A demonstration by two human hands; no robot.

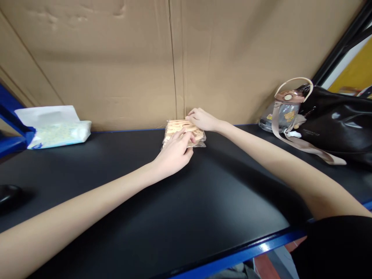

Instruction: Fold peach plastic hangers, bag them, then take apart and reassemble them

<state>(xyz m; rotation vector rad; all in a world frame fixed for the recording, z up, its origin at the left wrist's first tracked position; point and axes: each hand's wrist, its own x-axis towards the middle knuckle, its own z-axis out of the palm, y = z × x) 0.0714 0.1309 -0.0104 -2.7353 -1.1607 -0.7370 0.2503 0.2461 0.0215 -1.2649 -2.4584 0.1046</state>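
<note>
At the back of the black table lies a clear plastic packet of pale, wood-coloured, stick-like pieces. Its crinkled edge shows at the lower right, and I cannot tell whether one packet or a stack of them is there. My left hand rests over its near side, fingers apart and stretched across the plastic. My right hand is at the far right corner, with its fingers bent down onto the packet. Both hands hide part of the contents, and the right fingertips are partly out of sight.
A tissue pack sits at the back left. On the right stand a strapped water bottle and a black bag. A dark rounded object is at the left edge. Cardboard backs the black table.
</note>
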